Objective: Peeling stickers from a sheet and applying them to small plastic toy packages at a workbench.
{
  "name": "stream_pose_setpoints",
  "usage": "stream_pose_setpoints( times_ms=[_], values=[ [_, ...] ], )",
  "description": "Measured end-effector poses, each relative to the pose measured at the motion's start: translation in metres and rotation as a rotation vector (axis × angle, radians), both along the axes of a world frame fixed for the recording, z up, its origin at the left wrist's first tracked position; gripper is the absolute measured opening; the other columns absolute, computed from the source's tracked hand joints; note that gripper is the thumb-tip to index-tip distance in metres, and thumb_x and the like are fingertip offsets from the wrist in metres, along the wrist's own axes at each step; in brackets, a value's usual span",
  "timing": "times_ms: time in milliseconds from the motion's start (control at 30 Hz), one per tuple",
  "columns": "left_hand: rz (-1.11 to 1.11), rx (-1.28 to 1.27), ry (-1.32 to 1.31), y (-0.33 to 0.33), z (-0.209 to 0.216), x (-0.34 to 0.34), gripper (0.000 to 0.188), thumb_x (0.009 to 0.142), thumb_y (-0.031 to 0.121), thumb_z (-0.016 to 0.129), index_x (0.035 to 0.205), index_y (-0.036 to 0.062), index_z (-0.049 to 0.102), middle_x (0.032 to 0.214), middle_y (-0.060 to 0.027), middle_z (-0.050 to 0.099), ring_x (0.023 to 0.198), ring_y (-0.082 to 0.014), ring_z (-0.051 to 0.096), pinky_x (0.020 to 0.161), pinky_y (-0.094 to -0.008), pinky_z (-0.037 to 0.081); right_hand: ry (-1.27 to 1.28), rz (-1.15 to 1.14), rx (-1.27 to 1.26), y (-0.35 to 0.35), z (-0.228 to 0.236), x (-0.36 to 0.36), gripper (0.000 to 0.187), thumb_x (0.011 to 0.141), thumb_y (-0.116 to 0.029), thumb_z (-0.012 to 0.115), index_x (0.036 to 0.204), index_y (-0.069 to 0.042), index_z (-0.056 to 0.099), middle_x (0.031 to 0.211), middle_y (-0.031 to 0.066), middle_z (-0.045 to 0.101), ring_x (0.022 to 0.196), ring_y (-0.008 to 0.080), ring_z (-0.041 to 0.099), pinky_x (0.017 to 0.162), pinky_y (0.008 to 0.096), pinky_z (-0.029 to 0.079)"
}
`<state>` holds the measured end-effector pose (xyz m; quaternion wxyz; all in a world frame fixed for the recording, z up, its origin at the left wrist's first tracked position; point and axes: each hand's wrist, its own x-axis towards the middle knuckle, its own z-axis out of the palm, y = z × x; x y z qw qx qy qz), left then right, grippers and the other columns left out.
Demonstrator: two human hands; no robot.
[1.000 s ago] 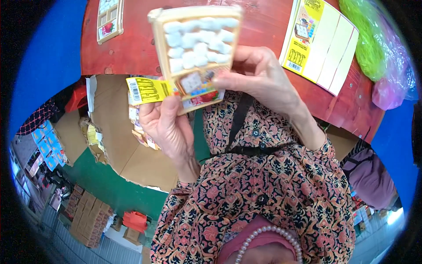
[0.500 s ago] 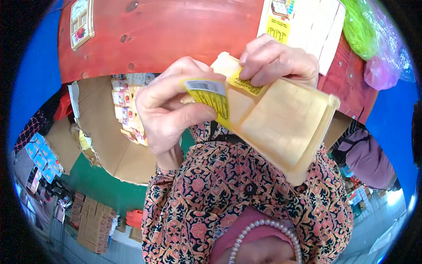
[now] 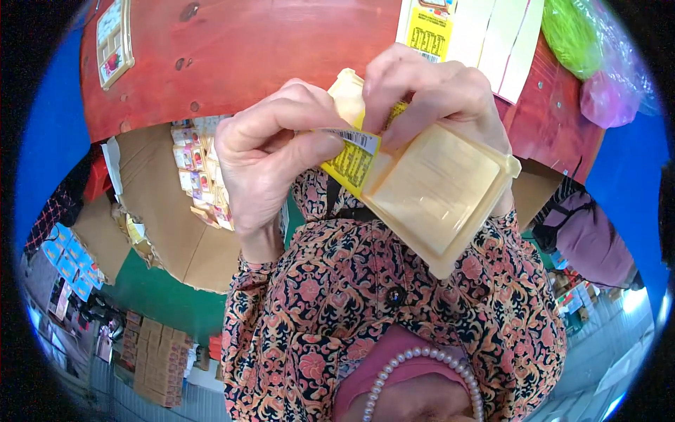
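Observation:
A cream plastic tray point(image 3: 436, 193), shallow and tilted, is held up in front of my chest with its flat face turned to view. My left hand point(image 3: 267, 144) pinches one end of a yellow label point(image 3: 349, 167) with dark print and a white barcode strip between thumb and fingers. The label runs across the tray's narrower part, and its left end stands off the surface. My right hand point(image 3: 446, 91) is closed at the tray's upper edge, fingertips bent down onto the label's other end; its palm is behind the tray. How each hand supports the tray is partly hidden.
On the red wooden table point(image 3: 281, 42) lie a white label sheet point(image 3: 492, 42), a small compartmented pack point(image 3: 114, 42), and green point(image 3: 569, 35) and pink point(image 3: 610, 98) plastic bags. Below the table's edge, a cardboard box point(image 3: 158, 211) contains several packs. Stacked cartons point(image 3: 158, 362) stand further off.
The tray and both hands have shifted slightly up and left. The label's loose end has swung flatter toward the tray, and my right fingers have bent more tightly over its other end.

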<state>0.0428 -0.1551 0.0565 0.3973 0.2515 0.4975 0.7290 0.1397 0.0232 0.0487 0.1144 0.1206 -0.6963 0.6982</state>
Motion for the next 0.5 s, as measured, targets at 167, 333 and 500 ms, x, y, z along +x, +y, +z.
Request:
stream_pose_setpoints(
  times_ms=[167, 333, 500],
  values=[
    [0.028, -0.120, 0.144, 0.009, 0.006, 0.004, 0.013, 0.066, -0.013, 0.062, 0.076, -0.0050, 0.062, 0.075, -0.0075, 0.059, 0.073, -0.0137, 0.054, 0.065, -0.0243, 0.042, -0.113, 0.025, -0.208, -0.002, -0.009, 0.008, 0.019, 0.074, -0.019, 0.065, 0.067, -0.002, 0.061, 0.082, 0.0047, 0.055, 0.083, 0.0165, 0.053, 0.073, 0.0289, 0.043],
    [-0.011, -0.157, 0.093, 0.015, 0.002, 0.001, 0.011, 0.068, -0.010, 0.064, 0.078, -0.0049, 0.062, 0.076, -0.0051, 0.058, 0.070, -0.0100, 0.052, 0.062, -0.0209, 0.039, -0.051, -0.102, -0.197, -0.006, -0.020, 0.008, 0.023, 0.077, -0.026, 0.064, 0.073, -0.004, 0.056, 0.083, 0.0056, 0.050, 0.080, 0.0161, 0.051, 0.074, 0.0270, 0.041],
    [-0.055, -0.201, 0.089, 0.022, 0.003, 0.001, 0.010, 0.069, -0.009, 0.064, 0.079, -0.0054, 0.062, 0.076, -0.0052, 0.058, 0.071, -0.0102, 0.053, 0.063, -0.0211, 0.040, -0.080, -0.179, -0.396, -0.014, -0.015, 0.011, 0.022, 0.078, -0.023, 0.063, 0.080, -0.005, 0.052, 0.085, 0.0055, 0.050, 0.083, 0.0156, 0.051, 0.075, 0.0273, 0.042]
  ],
)
